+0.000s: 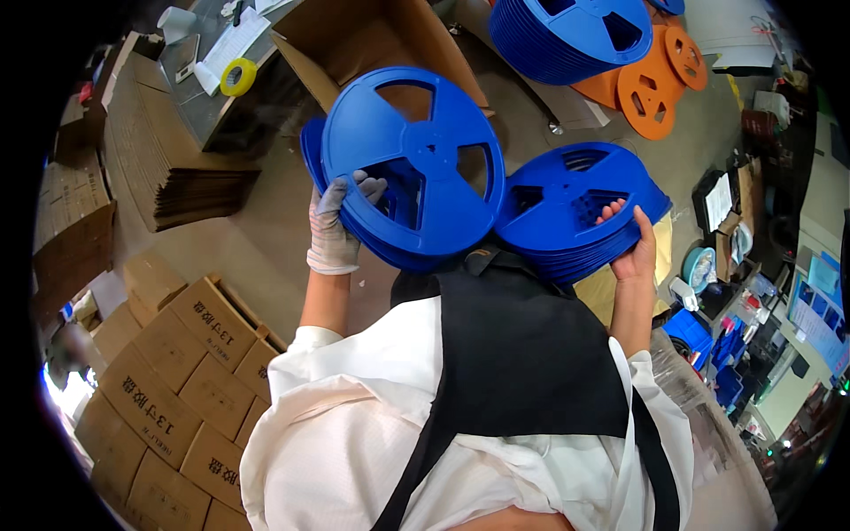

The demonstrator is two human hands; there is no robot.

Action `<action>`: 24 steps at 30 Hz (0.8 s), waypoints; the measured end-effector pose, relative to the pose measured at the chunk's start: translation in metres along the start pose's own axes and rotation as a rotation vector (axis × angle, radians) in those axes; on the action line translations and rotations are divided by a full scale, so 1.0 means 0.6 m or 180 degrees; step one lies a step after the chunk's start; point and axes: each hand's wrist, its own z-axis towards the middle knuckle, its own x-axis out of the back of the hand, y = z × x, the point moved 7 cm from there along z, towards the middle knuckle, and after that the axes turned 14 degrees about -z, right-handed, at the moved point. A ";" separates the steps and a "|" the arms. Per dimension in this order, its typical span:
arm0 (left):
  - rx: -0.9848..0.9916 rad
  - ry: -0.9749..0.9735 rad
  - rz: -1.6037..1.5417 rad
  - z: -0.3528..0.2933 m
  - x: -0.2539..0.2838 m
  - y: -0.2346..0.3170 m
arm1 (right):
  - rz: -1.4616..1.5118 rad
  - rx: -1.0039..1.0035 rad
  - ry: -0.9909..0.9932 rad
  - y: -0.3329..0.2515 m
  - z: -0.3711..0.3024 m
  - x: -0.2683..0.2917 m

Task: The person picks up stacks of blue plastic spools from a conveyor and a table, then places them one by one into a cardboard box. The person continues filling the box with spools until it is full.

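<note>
In front of my body I hold two stacks of blue plastic reels side by side. My left hand [338,223], in a pale grey glove, grips the left stack of blue reels [390,124] with fingers hooked through a cut-out. Bare, my right hand [630,243] clasps the right stack of blue reels [567,217], its fingertips showing in a cut-out and its thumb at the rim. The left stack is raised a little higher and overlaps the edge of the right one. Between both stacks the inner rims touch or nearly touch.
An open cardboard box [381,40] stands ahead, beside a grey table [199,106] with yellow tape [237,77]. More blue reels [567,40] and orange reels [646,99] lie at the far right. Flattened cartons [168,150] and packed boxes [168,389] stand on the left.
</note>
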 end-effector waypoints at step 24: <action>0.0303 0.0129 -0.0371 0.392 0.060 -0.007 | 0.0291 -0.0198 0.0949 0.007 0.111 0.018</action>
